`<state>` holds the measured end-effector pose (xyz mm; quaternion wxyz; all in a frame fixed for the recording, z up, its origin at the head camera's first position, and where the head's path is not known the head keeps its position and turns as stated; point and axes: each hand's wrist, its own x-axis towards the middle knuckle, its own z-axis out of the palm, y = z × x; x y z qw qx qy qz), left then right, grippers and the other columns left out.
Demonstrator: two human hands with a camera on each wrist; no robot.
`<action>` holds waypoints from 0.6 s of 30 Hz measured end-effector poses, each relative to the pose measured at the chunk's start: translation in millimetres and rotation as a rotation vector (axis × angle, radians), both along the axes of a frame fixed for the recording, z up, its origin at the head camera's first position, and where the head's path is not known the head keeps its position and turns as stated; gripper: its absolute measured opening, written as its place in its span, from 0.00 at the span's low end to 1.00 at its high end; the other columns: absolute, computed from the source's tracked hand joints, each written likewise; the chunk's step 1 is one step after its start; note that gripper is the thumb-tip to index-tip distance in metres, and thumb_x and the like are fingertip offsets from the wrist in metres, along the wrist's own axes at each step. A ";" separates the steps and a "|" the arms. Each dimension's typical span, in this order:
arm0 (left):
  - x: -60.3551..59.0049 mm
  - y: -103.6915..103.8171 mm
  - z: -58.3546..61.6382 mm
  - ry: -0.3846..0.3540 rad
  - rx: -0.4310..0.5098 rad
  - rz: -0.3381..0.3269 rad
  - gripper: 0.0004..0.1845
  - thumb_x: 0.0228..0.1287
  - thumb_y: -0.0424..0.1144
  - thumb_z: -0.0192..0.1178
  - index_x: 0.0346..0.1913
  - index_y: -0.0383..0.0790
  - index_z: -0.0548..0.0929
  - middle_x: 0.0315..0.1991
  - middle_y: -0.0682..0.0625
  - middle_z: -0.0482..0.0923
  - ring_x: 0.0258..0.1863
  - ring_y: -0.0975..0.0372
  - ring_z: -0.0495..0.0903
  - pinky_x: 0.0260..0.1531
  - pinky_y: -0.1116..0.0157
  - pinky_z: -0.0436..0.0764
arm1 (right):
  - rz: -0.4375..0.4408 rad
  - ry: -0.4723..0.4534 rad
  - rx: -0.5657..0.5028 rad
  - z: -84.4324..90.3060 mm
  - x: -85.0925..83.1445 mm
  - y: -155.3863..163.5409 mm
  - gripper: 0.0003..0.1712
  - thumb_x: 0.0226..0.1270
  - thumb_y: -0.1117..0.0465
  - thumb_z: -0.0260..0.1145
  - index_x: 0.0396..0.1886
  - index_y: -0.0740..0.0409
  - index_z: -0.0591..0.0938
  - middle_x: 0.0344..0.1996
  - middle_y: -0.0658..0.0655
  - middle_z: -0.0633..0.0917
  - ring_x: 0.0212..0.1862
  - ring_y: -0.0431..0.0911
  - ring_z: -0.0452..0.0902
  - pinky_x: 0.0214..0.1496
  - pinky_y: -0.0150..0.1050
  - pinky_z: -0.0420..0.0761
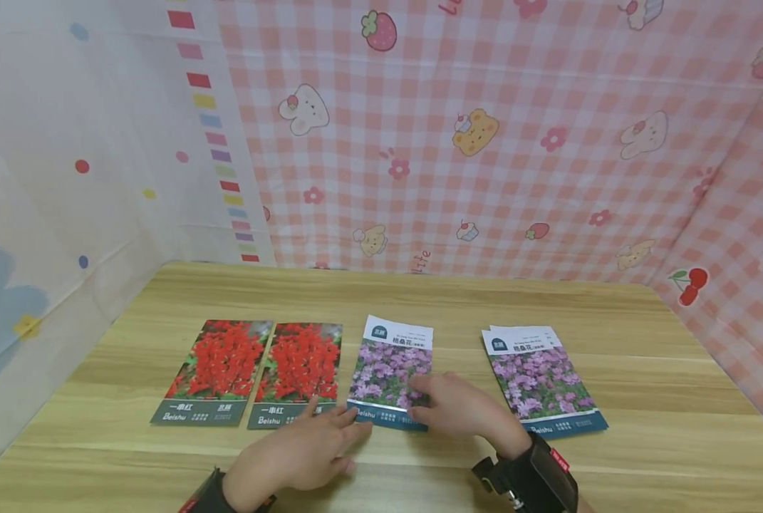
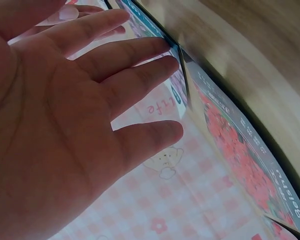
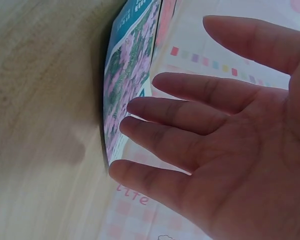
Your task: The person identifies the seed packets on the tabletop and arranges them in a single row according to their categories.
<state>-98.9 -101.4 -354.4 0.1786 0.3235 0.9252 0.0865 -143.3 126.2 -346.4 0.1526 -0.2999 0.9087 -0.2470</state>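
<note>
Left hand (image 1: pixel 303 450) and right hand (image 1: pixel 463 412), fingers straight and apart, should, I'd say, lightly steady the purple-flowered packet (image 1: pixel 384 367) at their tips.

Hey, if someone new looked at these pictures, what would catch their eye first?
Probably the two red-flower packets side by side on the left of the wooden table. Next, the purple-flower packet mid-table, with the left hand by its lower left corner and the right hand over its right edge. Behind everything hangs a pink checked cloth with cartoon animals.
</note>
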 end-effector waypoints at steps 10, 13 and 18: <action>1.3 0.9 1.7 0.008 -0.024 -0.021 0.28 0.60 0.49 0.57 0.63 0.47 0.69 0.63 0.42 0.64 0.63 0.51 0.63 0.60 0.42 0.52 | -0.006 -0.026 0.051 -4.9 -0.9 -1.2 0.25 0.62 0.59 0.61 0.55 0.70 0.74 0.43 0.63 0.81 0.29 0.45 0.75 0.39 0.43 0.75; 1.5 1.2 2.3 -0.003 -0.030 -0.017 0.28 0.60 0.50 0.57 0.64 0.48 0.69 0.63 0.42 0.65 0.62 0.51 0.63 0.60 0.42 0.52 | 0.013 -0.020 0.048 -6.8 -1.8 -1.5 0.25 0.61 0.60 0.61 0.55 0.70 0.74 0.45 0.65 0.81 0.33 0.45 0.76 0.41 0.42 0.75; 2.7 1.2 3.1 -0.022 -0.036 -0.013 0.28 0.60 0.50 0.57 0.64 0.49 0.69 0.62 0.43 0.66 0.62 0.51 0.64 0.60 0.42 0.53 | 0.037 -0.019 0.037 -7.3 -1.7 -1.7 0.24 0.61 0.60 0.62 0.54 0.71 0.74 0.46 0.64 0.80 0.34 0.42 0.74 0.41 0.40 0.75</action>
